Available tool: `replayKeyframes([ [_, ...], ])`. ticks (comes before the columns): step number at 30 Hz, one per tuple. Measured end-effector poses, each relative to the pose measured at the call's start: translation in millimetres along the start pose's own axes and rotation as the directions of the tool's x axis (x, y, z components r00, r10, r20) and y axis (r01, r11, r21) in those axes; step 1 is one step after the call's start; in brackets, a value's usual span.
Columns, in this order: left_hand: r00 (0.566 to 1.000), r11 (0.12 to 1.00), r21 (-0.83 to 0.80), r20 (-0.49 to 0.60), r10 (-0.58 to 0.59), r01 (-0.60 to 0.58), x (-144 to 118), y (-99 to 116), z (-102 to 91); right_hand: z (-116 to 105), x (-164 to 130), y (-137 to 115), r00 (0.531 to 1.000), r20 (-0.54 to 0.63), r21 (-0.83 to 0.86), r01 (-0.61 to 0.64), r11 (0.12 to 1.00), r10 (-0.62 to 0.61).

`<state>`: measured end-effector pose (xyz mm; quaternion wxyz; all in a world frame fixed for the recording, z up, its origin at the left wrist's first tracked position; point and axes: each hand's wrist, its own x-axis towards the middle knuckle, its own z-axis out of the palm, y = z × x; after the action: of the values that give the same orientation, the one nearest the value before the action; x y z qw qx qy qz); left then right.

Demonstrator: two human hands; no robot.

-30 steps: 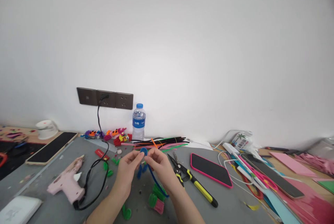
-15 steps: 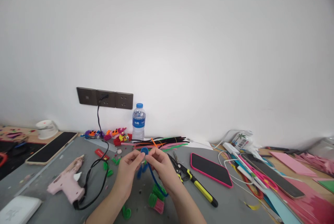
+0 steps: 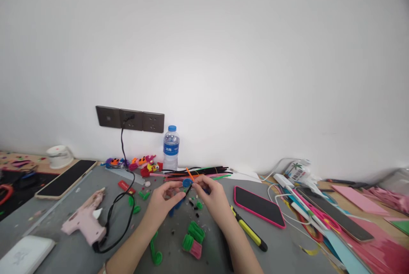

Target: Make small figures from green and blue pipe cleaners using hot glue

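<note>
My left hand [image 3: 163, 202] and my right hand [image 3: 214, 200] meet above the grey mat [image 3: 64, 240], fingertips pinched on a small blue pipe-cleaner coil [image 3: 187, 183]. A dark strand runs down from the coil between the hands. Below them lie green and pink pipe-cleaner coils [image 3: 192, 238] and a green curl [image 3: 155, 253]. Small black and green bits are scattered under the hands. The yellow-handled pliers [image 3: 249, 233] lie just right of my right wrist, their head hidden by it.
A pink glue gun [image 3: 84, 220] with black cord lies at left. A water bottle [image 3: 171, 148], loose pipe cleaners [image 3: 198, 172] and small figures [image 3: 142, 164] line the wall. A pink-cased phone [image 3: 258, 206], cables, scissors and foam sheets crowd the right; another phone [image 3: 65, 178] sits far left.
Both hands moved slightly right and away from me with the blue coil. The long blue tail seen before is no longer trailing; a short dark strand hangs instead.
</note>
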<state>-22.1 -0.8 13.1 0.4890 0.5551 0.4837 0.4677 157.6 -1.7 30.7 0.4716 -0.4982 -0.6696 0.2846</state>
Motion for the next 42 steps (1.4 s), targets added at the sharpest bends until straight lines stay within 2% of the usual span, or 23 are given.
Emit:
replayKeyframes([
  [5,1.0,1.0,0.01,0.004,0.02,-0.02,-2,5,1.5,-6,-1,-2,0.995,0.028,-0.112,0.097,0.989,-0.094],
  [10,0.988,0.993,-0.075,-0.13,0.085,-0.095,-1,8,-1.3,-12,-3,-11,0.982,0.082,-0.288,0.188,0.939,-0.171],
  [12,0.984,0.992,-0.069,-0.15,0.098,-0.109,0,10,-4.9,-14,-4,-15,0.976,0.105,-0.335,0.213,0.918,-0.188],
  [14,0.988,0.993,-0.045,-0.114,0.102,-0.107,1,14,-8.9,-15,-6,-18,0.971,0.137,-0.364,0.232,0.902,-0.194],
  [19,0.994,0.996,0.04,0.081,0.074,-0.077,2,24,-16.9,-15,-8,-16,0.964,0.214,-0.384,0.233,0.894,-0.159],
  [25,0.968,0.987,0.138,0.246,0.046,-0.082,5,13,-20.5,-15,-10,-15,0.952,0.256,-0.411,0.263,0.873,-0.167],
  [30,0.96,0.99,0.121,0.277,0.037,-0.073,5,5,-20.8,-13,-12,-16,0.937,0.301,-0.402,0.293,0.867,-0.177],
  [38,0.927,0.976,0.207,0.375,-0.01,-0.074,0,13,-20.9,-14,-13,-15,0.924,0.343,-0.419,0.313,0.852,-0.17],
  [42,0.922,0.967,0.246,0.385,-0.035,-0.065,-1,14,-20.2,-14,-13,-17,0.923,0.347,-0.414,0.312,0.855,-0.169],
])
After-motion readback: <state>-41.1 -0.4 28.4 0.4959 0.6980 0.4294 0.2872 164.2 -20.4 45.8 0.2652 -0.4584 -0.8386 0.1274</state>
